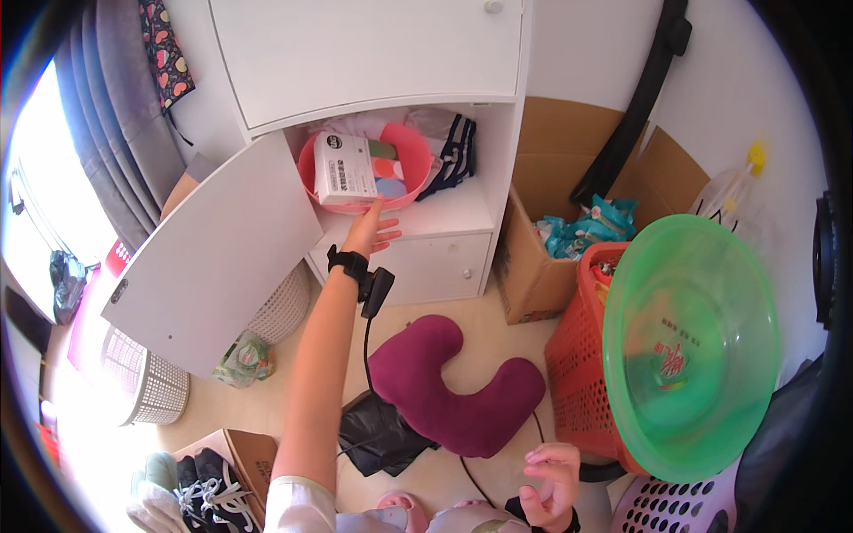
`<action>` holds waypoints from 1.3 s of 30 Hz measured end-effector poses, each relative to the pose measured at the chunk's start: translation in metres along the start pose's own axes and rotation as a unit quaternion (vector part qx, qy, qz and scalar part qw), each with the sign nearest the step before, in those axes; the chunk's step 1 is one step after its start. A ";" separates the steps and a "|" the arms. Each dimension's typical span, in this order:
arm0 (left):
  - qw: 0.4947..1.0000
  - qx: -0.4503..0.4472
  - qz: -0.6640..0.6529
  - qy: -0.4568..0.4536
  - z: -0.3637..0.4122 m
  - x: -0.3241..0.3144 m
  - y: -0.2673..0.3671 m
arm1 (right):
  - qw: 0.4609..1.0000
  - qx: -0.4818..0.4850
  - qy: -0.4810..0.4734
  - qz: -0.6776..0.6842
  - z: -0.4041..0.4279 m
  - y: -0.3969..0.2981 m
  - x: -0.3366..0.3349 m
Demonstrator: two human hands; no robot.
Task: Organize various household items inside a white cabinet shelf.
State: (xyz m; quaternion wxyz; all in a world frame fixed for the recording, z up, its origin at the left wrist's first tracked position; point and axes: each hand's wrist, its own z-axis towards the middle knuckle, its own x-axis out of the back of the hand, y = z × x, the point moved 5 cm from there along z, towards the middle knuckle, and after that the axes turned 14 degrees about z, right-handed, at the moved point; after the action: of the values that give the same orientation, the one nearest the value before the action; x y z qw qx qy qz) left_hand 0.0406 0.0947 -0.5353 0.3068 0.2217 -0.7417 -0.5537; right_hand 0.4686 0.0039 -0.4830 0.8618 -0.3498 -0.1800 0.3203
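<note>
My left hand [370, 230] reaches into the opening of a white cabinet, at the front rim of a pink plastic basin [416, 160]. Its thumb side meets the lower edge of a white cardboard box [343, 170] that lies tilted in the basin; whether it grips the box cannot be told. Other fingers are spread. Beside the basin is a dark striped cloth [458, 156]. Low at the right, my right hand [552, 483] is raised with loosely curled fingers and nothing in it. Below the cabinet, a maroon U-shaped neck pillow [453, 393] lies on the floor, partly over a black plastic bag [380, 433].
The cabinet door [220, 253] hangs out to the left. At right stand a cardboard box [540, 280] with teal packets, a red basket [580, 360] and a green basin [693, 346]. Lower left are a white basket [156, 390] and black sneakers [210, 490].
</note>
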 end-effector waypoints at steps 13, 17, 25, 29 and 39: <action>0.978 -0.038 -0.205 0.006 0.032 -0.013 -0.037 | 0.988 -0.110 -0.067 -0.081 -0.027 0.013 0.016; 0.986 -0.025 -0.162 -0.024 -0.006 -0.008 -0.034 | 0.985 -0.139 -0.040 -0.095 -0.025 0.018 0.016; 0.983 -0.016 0.062 -0.173 -0.117 0.032 -0.035 | 0.981 -0.164 -0.063 -0.079 -0.028 0.030 0.005; 0.956 0.009 0.164 -0.244 -0.172 0.050 -0.047 | 0.970 -0.218 -0.057 -0.095 -0.030 0.059 0.005; 0.659 -0.304 0.566 -0.390 -0.168 0.003 -0.146 | 0.763 -0.562 -0.010 0.321 -0.112 0.167 -0.038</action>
State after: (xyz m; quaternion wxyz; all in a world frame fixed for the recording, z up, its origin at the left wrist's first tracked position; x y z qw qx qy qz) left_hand 0.1546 -0.0646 -0.6409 0.2940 -0.5830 -0.5662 -0.5031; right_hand 0.4299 0.0150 -0.6834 0.3564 -0.8052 -0.2137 0.4231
